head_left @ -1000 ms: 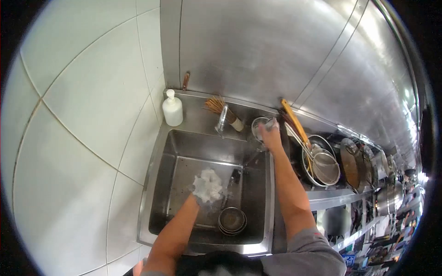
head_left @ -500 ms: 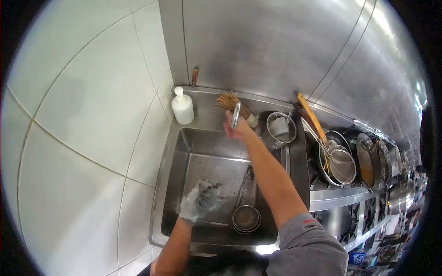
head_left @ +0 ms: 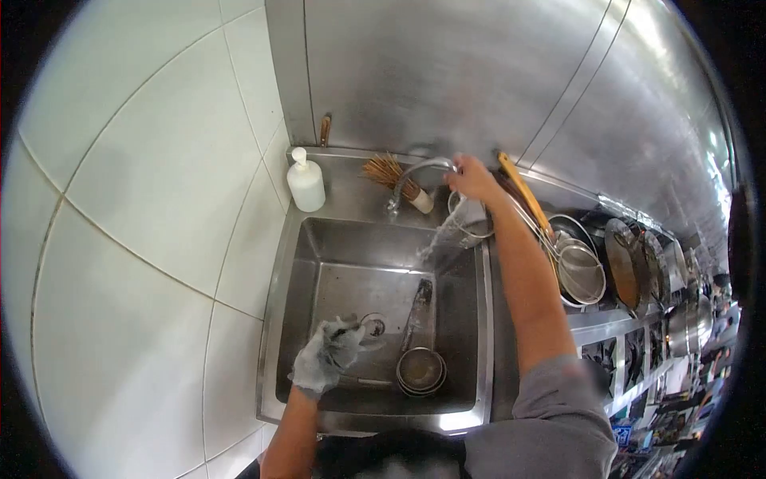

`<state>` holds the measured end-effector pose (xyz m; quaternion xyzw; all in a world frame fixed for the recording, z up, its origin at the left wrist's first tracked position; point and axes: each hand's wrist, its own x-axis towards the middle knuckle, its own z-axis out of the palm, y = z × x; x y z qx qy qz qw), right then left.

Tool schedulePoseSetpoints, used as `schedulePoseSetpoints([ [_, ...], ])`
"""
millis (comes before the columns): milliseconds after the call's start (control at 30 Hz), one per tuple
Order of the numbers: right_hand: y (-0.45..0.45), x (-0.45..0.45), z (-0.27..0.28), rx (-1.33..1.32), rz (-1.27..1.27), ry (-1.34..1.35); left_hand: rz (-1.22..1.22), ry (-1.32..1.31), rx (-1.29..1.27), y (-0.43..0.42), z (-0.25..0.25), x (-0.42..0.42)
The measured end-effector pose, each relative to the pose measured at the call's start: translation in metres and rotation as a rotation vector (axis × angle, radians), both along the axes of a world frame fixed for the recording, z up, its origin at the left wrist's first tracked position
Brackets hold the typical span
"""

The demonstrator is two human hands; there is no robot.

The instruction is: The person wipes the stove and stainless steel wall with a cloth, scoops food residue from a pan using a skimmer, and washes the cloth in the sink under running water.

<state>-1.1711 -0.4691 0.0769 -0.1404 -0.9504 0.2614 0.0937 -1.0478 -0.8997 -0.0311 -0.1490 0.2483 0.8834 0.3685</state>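
Observation:
My left hand (head_left: 327,355), in a wet whitish glove, is over the left side of the steel sink (head_left: 275,335). Its fingers are apart, and dark patches show near the fingertips. At the back, my bare right hand (head_left: 471,180) grips the end of the curved faucet (head_left: 419,165). Water (head_left: 440,233) runs down from the spout end into the sink. On the basin floor lie a long dark flat tool (head_left: 418,307) and small stacked round bowls (head_left: 421,370), right of my gloved hand. The drain (head_left: 373,323) shows beside the glove.
A white pump bottle (head_left: 306,182) stands at the back left corner. Behind the sink lies a bamboo brush (head_left: 391,172); a metal pot (head_left: 472,219) sits right of it. Strainers (head_left: 580,274) and pans crowd the stove on the right. White tiles (head_left: 136,263) wall the left side.
My right hand has swung the faucet spout to the right, and a stream of water now shows. My gloved left hand has shifted slightly left and down, uncovering the drain.

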Motion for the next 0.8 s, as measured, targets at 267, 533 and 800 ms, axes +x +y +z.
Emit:
schedulePoseSetpoints([
  [267, 0.015, 0.004, -0.058, 0.013, -0.086, 0.426, -0.115, 0.068, -0.081, -0.013, -0.055, 0.006],
  [533, 0.021, 0.009, -0.104, 0.075, -0.083, -0.049, -0.107, -0.006, -0.152, 0.002, -0.033, 0.012],
  [800, -0.002, 0.013, -0.074, 0.359, -0.135, -0.204, -0.100, 0.021, -0.107, -0.001, -0.025, 0.016],
])
